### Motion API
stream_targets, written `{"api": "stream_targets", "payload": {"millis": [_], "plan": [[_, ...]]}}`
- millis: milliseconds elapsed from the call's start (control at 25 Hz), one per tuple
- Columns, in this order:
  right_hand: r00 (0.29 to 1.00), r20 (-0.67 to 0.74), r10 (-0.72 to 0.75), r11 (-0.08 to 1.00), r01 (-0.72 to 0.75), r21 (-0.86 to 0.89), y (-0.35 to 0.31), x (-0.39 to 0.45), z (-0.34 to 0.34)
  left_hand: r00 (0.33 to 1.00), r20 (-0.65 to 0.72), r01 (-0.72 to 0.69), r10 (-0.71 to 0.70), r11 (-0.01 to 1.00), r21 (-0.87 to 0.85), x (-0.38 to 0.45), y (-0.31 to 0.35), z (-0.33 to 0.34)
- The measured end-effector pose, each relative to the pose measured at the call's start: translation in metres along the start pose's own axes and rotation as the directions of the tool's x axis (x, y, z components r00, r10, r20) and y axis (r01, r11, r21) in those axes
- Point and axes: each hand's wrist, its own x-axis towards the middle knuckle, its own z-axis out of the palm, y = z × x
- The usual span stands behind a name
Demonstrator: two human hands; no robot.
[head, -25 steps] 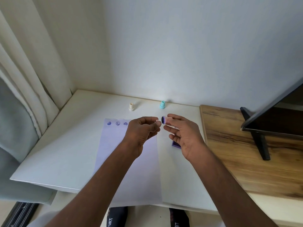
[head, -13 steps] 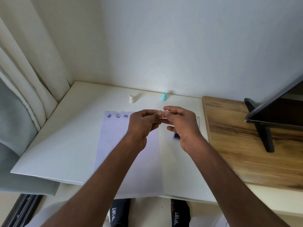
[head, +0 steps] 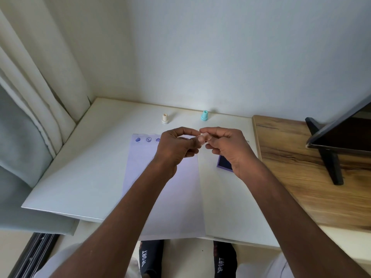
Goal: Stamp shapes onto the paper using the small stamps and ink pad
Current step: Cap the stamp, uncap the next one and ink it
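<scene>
My left hand and my right hand meet fingertip to fingertip above the top of the white paper. Between them they pinch a small pink stamp, mostly hidden by the fingers. Three purple prints run along the paper's top left edge. The purple ink pad lies on the table right of the paper, partly under my right wrist. A cream stamp and a teal stamp stand upright on the table beyond the paper.
The white table meets a wall at the back and curtains on the left. A wooden surface to the right carries a dark screen on a black stand. My feet show below the table's front edge.
My right hand turned the stamp, hiding its inked face, and closed in on my left hand. The fingertips of both hands now touch around it. The camera tilted slightly.
</scene>
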Motion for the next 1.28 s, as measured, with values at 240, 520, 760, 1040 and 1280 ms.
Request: {"api": "stream_targets", "payload": {"millis": [240,520,760,1040,1280], "plan": [[0.989,0.115,0.095,0.976,-0.115,0.186,0.002,0.004,-0.002,0.994,0.109,0.02,-0.021,1.0,0.01,0.001,0.007,-0.008],[0.969,0.239,0.065,0.909,-0.156,0.385,-0.003,0.001,-0.005,0.99,0.129,0.073,-0.052,0.983,-0.171,0.004,0.009,-0.013],[0.995,0.097,-0.023,0.98,0.004,0.201,-0.002,-0.002,0.01,0.981,0.144,0.156,-0.127,0.965,-0.209,0.006,0.009,-0.017],[0.998,0.055,-0.043,0.989,0.035,0.142,0.004,0.002,0.013,0.989,0.098,0.134,-0.115,0.968,-0.213,0.005,0.007,-0.012],[0.972,0.17,0.163,0.831,-0.228,0.507,0.009,0.009,0.013,0.98,0.151,0.15,-0.133,0.983,-0.109,0.002,0.016,-0.028]]}}
